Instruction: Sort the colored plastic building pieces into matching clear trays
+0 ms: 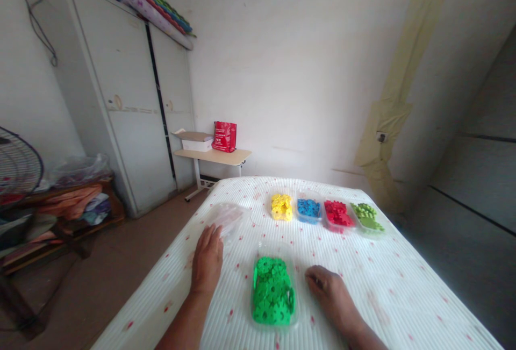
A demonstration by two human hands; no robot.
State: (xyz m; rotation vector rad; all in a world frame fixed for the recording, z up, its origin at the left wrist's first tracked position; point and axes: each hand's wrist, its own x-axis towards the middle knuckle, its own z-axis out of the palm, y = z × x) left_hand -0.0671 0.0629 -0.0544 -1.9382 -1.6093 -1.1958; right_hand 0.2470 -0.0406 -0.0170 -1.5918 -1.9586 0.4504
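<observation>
A clear plastic tub (297,307) heaped with green flower-shaped plastic pieces (273,292) stands on the table between my two hands. To its left, my left hand (207,258) lies with fingers stretched forward, their tips at the near edge of a crumpled clear plastic bag (230,219). On the tub's right, my right hand (328,290) rests on the cloth with its fingers curled in; nothing shows in them. Farther back is a row of small clear tubs holding yellow pieces (281,206), blue pieces (309,208), red pieces (338,213) and light green pieces (367,216).
A white ribbed cloth with red spots (266,184) covers the table. Beyond it, a small side table (229,157) bears a red bag (224,136) and a white box (196,143). A tall cabinet (133,124) and a fan (18,164) stand to the left.
</observation>
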